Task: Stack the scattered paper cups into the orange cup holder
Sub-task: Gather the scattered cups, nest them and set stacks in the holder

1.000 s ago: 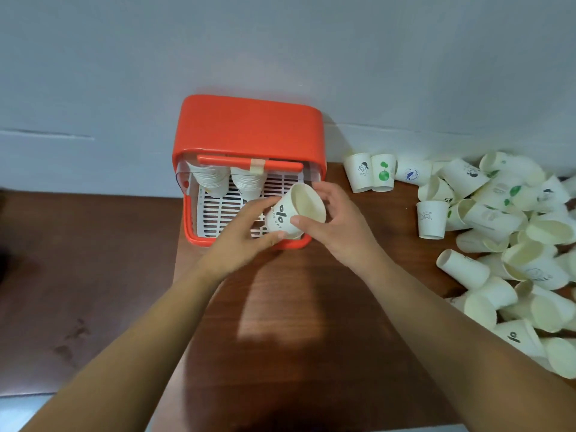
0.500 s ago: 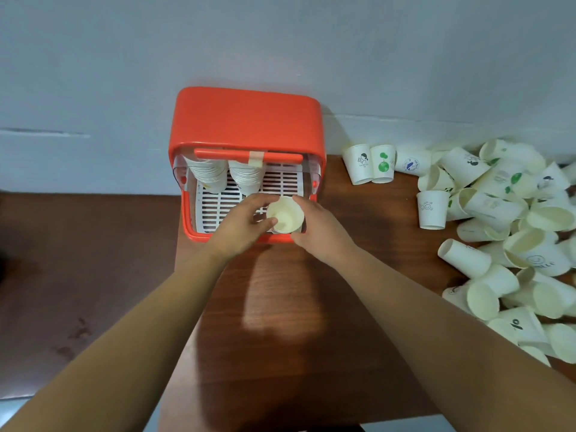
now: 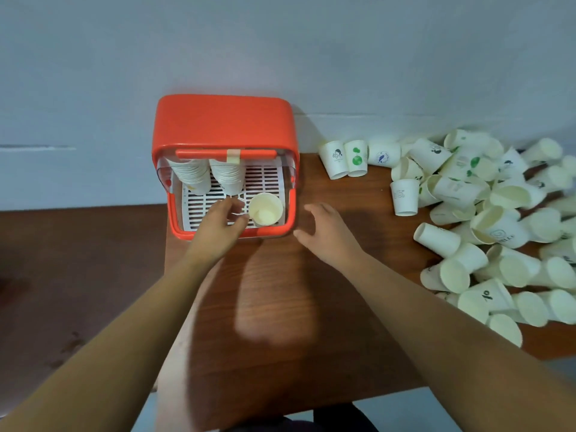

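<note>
At about ten o'clock from the middle of the view, the orange cup holder (image 3: 224, 126) stands at the far left corner of the wooden table (image 3: 280, 307), its back against the pale wall (image 3: 280, 42). Its front is open, showing a white slotted tray (image 3: 265, 177) on the floor of the box. Two stacks of nested paper cups (image 3: 193, 176) hang mouth-down at the holder's eleven o'clock, side by side under an orange bar (image 3: 199, 154) patched with a strip of tape (image 3: 233, 154).

The left hand (image 3: 218, 226) reaches into the holder's open front at its six o'clock, fingers loosely curled and apart, holding nothing; whether a fingertip touches the cup beside it cannot be told. Just at that hand's two o'clock a single paper cup (image 3: 265, 209) stands mouth-up on the tray, in the holder's near right corner.

The right hand (image 3: 327, 235) hovers over the table just outside the holder's right wall, at its four o'clock, fingers spread and empty, clear of the cup.

From two to four o'clock of the view, well apart from the holder, lies the pile of scattered paper cups (image 3: 486, 219), mostly tipped on their sides, a few printed with small green or black motifs. Three printed cups (image 3: 355, 159) stand mouth-down in a row near the wall.
</note>
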The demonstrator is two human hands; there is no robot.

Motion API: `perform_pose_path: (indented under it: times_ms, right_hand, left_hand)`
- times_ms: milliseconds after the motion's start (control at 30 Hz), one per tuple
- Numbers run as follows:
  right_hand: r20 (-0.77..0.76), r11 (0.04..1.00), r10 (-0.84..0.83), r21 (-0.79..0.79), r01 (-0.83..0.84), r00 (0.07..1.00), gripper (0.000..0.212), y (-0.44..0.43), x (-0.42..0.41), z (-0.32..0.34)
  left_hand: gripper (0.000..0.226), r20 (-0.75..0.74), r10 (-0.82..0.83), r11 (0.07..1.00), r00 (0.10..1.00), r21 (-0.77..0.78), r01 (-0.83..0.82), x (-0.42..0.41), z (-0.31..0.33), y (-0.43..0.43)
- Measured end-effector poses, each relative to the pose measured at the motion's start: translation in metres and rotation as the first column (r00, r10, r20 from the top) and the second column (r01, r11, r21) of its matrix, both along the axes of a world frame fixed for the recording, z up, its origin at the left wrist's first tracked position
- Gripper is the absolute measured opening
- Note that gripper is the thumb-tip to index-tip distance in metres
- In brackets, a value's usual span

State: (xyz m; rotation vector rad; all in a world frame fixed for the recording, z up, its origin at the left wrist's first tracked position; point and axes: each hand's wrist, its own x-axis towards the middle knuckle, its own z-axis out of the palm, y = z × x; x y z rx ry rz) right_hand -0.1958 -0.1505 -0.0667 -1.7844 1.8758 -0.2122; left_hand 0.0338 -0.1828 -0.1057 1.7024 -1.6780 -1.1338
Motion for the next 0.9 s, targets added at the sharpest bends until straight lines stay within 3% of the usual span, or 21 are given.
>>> perform_pose_path:
  times_ms: [267, 533, 667, 900]
  right_hand:
    - [-0.067, 0.987, -0.157, 0.02, 0.158, 0.985, 0.059, 0.079, -0.134, 0.018]
    - [-0.067, 0.972, -0.232, -0.045, 0.23, 0.97, 0.059, 0.141, -0.27, 0.044]
    - [-0.105, 0.981, -0.188, 0.033, 0.192, 0.977, 0.067, 0.181, -0.32, 0.036]
    - [-0.129, 0.997, -0.017, 0.074, 0.027, 0.991, 0.08, 0.205, -0.349, 0.018]
  left_hand:
    - [0.005, -0.017, -0.138, 0.99, 0.99, 0.021, 0.138, -0.066, 0.019, 0.06]
    - [0.005, 0.008, -0.27, 0.963, 0.963, 0.016, 0.269, -0.228, 0.043, 0.108]
    - [0.01, 0.032, -0.359, 0.932, 0.933, 0.059, 0.357, -0.309, 0.044, 0.129]
    - [0.058, 0.314, -0.525, 0.849, 0.791, 0.124, 0.514, -0.389, 0.01, 0.129]
